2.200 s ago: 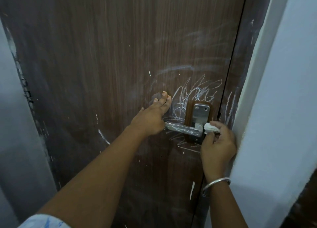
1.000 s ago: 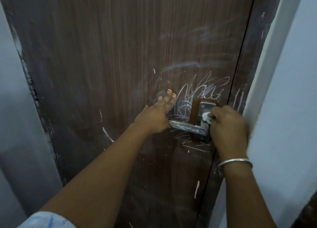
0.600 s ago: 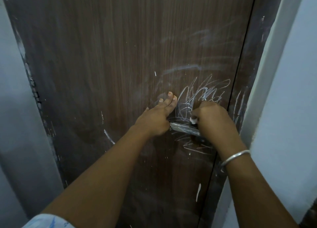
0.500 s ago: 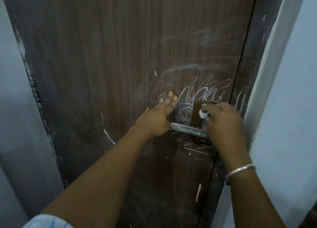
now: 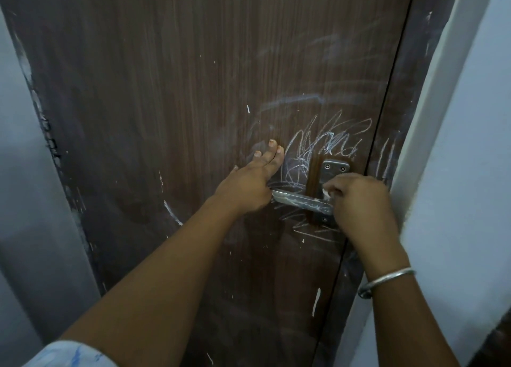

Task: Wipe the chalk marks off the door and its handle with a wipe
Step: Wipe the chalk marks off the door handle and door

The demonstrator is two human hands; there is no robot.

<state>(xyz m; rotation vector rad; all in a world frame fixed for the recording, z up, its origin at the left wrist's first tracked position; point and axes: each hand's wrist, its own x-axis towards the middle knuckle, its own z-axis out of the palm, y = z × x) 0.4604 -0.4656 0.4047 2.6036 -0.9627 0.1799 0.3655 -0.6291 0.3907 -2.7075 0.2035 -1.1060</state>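
Note:
A dark brown wooden door (image 5: 179, 95) fills the view. White chalk scribbles (image 5: 329, 142) cover it above, beside and below the metal lever handle (image 5: 301, 202), which carries chalk streaks too. My left hand (image 5: 249, 184) lies flat on the door, fingers up, its palm at the lever's free end. My right hand (image 5: 362, 203) is closed on a small white wipe (image 5: 327, 193), only a scrap of it showing, pressed against the handle's metal backplate (image 5: 336, 167) just above the lever's root.
A dark door frame (image 5: 401, 112) with more chalk strokes runs down the right, then a pale wall (image 5: 464, 173) close to my right wrist. A grey wall (image 5: 25, 200) borders the door on the left. A silver bangle (image 5: 385, 281) circles my right wrist.
My right hand with the wipe has rubbed back and forth over the handle plate, ending lower, at the lever's root; the plate's top shows again. My left hand has stayed on the door.

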